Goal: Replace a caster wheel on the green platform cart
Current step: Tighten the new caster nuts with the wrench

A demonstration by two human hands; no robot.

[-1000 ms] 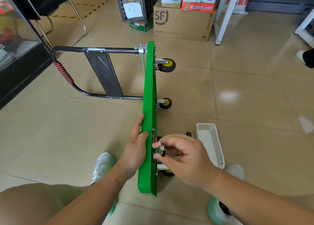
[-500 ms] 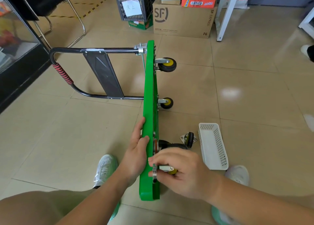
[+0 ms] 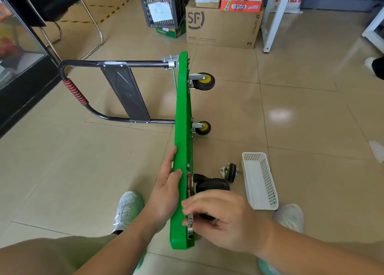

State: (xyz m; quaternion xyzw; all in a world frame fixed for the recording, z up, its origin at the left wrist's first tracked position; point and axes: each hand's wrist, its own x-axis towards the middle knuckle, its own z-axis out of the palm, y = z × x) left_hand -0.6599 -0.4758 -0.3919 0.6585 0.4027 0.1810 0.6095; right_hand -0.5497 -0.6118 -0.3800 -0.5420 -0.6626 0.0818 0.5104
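Note:
The green platform cart [image 3: 182, 116] stands on its long edge on the tiled floor, its black handle [image 3: 116, 89] folded out to the left. Two yellow-hubbed casters [image 3: 203, 81] [image 3: 202, 127] stick out from its far underside. My left hand [image 3: 166, 191] grips the deck's top edge near me. My right hand [image 3: 224, 218] holds a caster with a metal mounting plate [image 3: 190, 225] against the near corner of the underside. A larger black wheel [image 3: 212, 186] sits just above that hand. A loose caster [image 3: 230, 172] lies on the floor.
A white perforated basket [image 3: 259, 181] lies right of the cart. My two shoes [image 3: 127, 209] [image 3: 288, 216] flank the cart's near end. Cardboard boxes [image 3: 222, 27] and a black crate [image 3: 164, 6] stand at the back, a white frame leg [image 3: 270, 19] beside them. A chair [image 3: 62, 10] is at far left.
My right hand has carried the caster down along the underside, from mid-deck beside my left hand to the near corner. The black wheel and loose caster have come into view.

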